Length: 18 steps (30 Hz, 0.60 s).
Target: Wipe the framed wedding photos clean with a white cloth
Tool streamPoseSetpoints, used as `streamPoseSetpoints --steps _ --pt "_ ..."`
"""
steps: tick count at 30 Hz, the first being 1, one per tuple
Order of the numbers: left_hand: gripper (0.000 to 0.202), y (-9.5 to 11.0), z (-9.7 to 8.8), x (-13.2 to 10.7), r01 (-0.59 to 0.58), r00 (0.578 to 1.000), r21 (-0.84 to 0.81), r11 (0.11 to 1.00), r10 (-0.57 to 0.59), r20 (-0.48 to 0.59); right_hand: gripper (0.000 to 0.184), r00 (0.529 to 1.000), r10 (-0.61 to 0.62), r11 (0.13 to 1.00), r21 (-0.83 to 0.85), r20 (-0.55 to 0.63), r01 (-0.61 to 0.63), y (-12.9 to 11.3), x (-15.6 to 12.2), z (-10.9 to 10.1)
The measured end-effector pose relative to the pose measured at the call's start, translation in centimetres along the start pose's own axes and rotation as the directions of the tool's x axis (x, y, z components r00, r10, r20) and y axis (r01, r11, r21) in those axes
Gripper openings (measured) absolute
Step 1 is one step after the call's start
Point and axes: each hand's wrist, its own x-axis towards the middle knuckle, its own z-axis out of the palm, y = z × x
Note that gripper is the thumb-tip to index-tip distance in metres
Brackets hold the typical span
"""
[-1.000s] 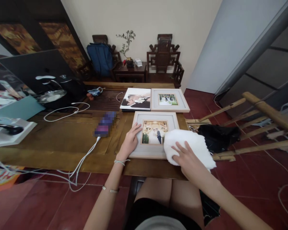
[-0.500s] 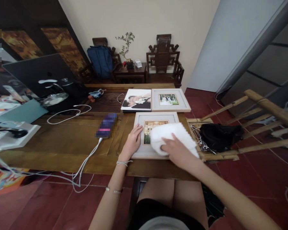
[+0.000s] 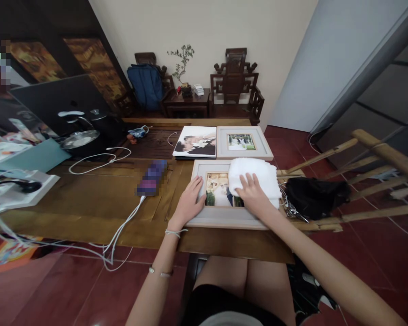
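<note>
A pale picture frame (image 3: 217,219) lies flat on the wooden table in front of me, a photo showing inside its mat. On its left edge rests my left hand (image 3: 189,203), fingers stretched out and gripping nothing. My right hand (image 3: 253,194) presses a folded white cloth (image 3: 258,174) against the upper right of the frame, fingertips on top of the cloth. The cloth hides the photo's right part and the frame's upper right corner.
Beyond lie a second framed photo (image 3: 261,151) and a stack topped by a photo panel (image 3: 204,142). A phone (image 3: 152,178) with white cables is to the left, near a kettle (image 3: 104,127) and a power strip (image 3: 44,190). A bamboo chair (image 3: 343,213) holds a black bag (image 3: 318,194).
My right hand has slid the cloth up and to the right across the frame, uncovering more of the photo. My left hand stays on the left edge, its thumb now more spread.
</note>
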Motion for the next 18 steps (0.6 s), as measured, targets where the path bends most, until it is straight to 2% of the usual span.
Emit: streamPoseSetpoints --steps 6,9,11,13,18 --pt "0.045 -0.2 0.4 0.2 -0.007 0.999 -0.002 1.0 0.007 -0.032 0.025 0.988 -0.089 0.984 0.162 0.123 0.069 -3.9 -7.3 -3.7" --pt "0.043 -0.6 0.6 0.2 -0.024 0.998 -0.042 0.999 0.022 -0.055 0.031 0.981 -0.141 0.959 0.264 0.136 0.101 -4.9 -8.5 -4.3" --pt "0.043 -0.8 0.6 0.1 -0.031 0.998 -0.055 0.998 0.027 -0.063 0.037 0.983 -0.15 0.943 0.312 0.103 0.112 -4.8 -7.6 -3.7" --pt "0.042 -0.9 0.7 0.1 -0.041 0.997 -0.061 0.997 0.037 -0.061 0.042 0.991 -0.113 0.943 0.322 0.065 0.087 -3.8 -5.6 -2.5" --pt "0.04 -1.0 0.6 0.2 -0.039 0.999 -0.081 0.996 0.035 -0.039 0.045 0.999 0.006 0.966 0.259 -0.034 0.003 1.2 2.0 0.6"
